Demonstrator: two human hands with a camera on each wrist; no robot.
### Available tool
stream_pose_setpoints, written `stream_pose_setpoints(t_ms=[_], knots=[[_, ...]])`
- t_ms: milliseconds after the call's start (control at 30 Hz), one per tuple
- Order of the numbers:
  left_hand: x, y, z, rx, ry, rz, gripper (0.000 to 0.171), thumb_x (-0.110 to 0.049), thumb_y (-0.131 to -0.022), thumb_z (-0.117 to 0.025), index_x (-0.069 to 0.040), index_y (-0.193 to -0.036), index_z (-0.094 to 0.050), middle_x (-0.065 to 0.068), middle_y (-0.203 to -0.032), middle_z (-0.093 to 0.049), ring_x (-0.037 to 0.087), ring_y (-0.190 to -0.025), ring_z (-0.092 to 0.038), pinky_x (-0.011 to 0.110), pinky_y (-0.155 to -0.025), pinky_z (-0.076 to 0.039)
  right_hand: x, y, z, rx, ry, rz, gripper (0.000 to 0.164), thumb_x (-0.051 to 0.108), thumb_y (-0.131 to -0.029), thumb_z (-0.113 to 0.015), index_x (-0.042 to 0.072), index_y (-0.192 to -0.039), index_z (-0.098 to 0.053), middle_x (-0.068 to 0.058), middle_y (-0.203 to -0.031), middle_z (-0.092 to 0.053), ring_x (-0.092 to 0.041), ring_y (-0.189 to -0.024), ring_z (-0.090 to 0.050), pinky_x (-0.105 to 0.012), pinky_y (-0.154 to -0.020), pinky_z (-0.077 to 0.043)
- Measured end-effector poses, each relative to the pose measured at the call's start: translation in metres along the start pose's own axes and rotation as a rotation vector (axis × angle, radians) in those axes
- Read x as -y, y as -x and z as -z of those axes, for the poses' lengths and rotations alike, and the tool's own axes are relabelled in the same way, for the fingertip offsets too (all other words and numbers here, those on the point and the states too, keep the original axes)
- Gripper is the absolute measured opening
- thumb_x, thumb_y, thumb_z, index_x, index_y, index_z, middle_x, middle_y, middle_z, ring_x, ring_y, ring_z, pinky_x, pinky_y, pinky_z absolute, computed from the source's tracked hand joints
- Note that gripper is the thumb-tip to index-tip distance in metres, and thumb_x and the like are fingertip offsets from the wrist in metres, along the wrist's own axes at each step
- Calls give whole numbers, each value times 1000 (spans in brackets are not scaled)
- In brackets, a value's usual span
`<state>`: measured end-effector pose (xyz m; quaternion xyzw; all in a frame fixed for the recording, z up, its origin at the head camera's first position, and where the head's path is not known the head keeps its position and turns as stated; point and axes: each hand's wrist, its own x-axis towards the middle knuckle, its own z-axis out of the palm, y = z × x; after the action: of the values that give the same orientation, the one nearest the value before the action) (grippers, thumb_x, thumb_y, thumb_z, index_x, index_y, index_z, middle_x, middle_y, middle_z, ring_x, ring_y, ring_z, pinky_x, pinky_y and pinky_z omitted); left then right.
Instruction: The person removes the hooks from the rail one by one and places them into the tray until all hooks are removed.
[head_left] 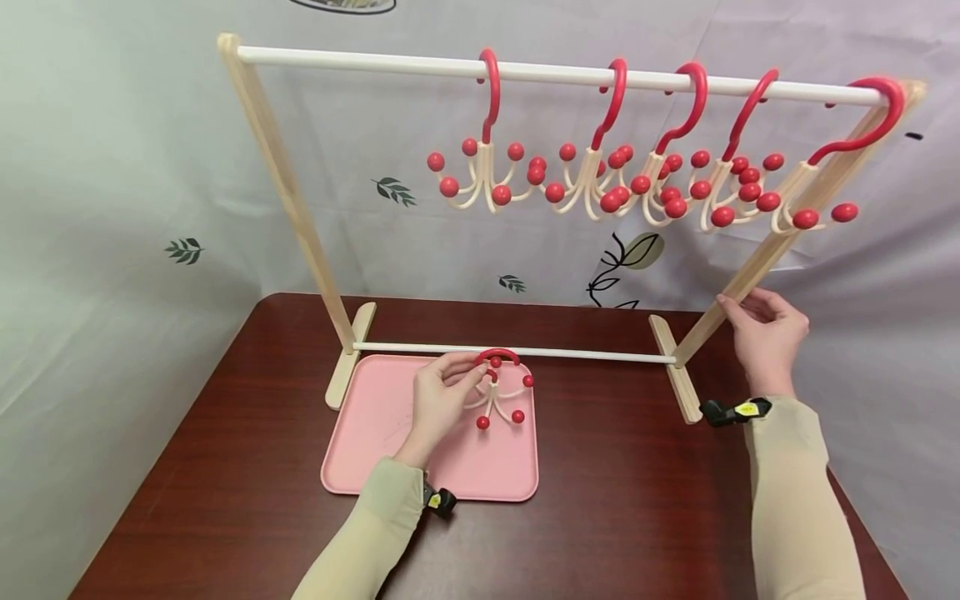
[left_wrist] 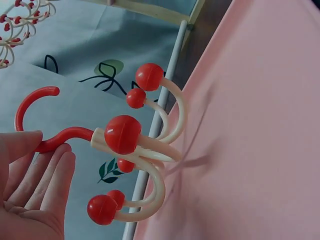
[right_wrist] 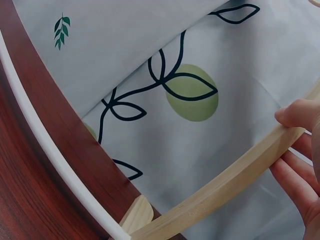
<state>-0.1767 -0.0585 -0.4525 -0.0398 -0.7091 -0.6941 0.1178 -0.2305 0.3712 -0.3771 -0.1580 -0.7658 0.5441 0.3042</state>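
Between thumb and fingers my left hand [head_left: 440, 402] pinches the red hook of a multi-arm hanger [left_wrist: 100, 137], whose cream arms end in red balls. In the head view that hanger is above the right part of a pink tray [head_left: 367, 467]; its shadow falls on the tray in the left wrist view. My right hand [head_left: 770, 337] grips the right wooden post [right_wrist: 220, 187] of a rack, thumb on one side and fingers on the other. Several like hangers [head_left: 486, 171] hang by red hooks from the rack's white top rod [head_left: 375, 62], closer together toward the right end.
The rack's left post [head_left: 292, 192] and flat wooden feet [head_left: 351, 358] stand on a dark red-brown table [head_left: 600, 483]. A white lower rod [head_left: 592, 354] joins the posts just behind the tray. Leaf-printed pale cloth [head_left: 420, 250] hangs behind the rack.
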Motion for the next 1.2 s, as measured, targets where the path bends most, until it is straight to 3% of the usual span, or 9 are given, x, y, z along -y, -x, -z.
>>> stream_pose_setpoints(t_ms=[133, 267, 600, 900, 1033, 1200], knots=[[3, -2, -4, 6, 54, 30, 21, 1, -88, -78, 3, -108, -74, 18, -101, -75, 35, -96, -73, 43, -76, -61, 0, 0, 0, 0, -3, 8, 34, 17, -83, -86, 4, -113, -75, 16, -86, -69, 0, -82, -67, -9, -72, -51], [3, -4, -6, 14, 137, 50, 20, 6, -89, -75, 8, -109, -72, 22, -101, -74, 45, -95, -71, 53, -75, -59, -1, 1, -1, -5, -3, 18, 34, 16, -83, -86, 4, -113, -75, 17, -86, -70, 0, -82, -67, -9, -73, -51], [7, -7, -8, -3, 163, 103, 22, 3, -88, -77, 6, -110, -73, 20, -101, -74, 45, -95, -71, 51, -76, -60, -1, 0, -1, -12, 32, 29, 35, 19, -84, -85, 4, -115, -76, 19, -86, -69, 1, -84, -66, -11, -72, -51], [9, -9, -7, 8, 177, 118, 25, 3, -87, -79, 5, -111, -73, 20, -101, -73, 41, -95, -72, 53, -76, -59, 2, 2, -1, -12, 53, 11, 37, 22, -85, -85, 5, -116, -75, 19, -86, -69, 0, -84, -66, -11, -71, -50], [10, -9, -5, 25, 173, 119, 28, 2, -85, -81, 2, -111, -74, 18, -102, -73, 32, -91, -74, 54, -76, -59, 2, 2, -1, -12, 50, 12, 36, 21, -85, -85, 5, -115, -75, 19, -86, -69, 0, -84, -66, -11, -71, -51], [8, -11, 1, 24, 92, 47, 33, -4, -82, -86, -4, -113, -75, 13, -105, -74, 27, -94, -74, 38, -81, -61, 1, 1, -1, -10, 39, 12, 35, 20, -85, -85, 4, -114, -75, 18, -86, -69, 0, -84, -66, -10, -71, -51]])
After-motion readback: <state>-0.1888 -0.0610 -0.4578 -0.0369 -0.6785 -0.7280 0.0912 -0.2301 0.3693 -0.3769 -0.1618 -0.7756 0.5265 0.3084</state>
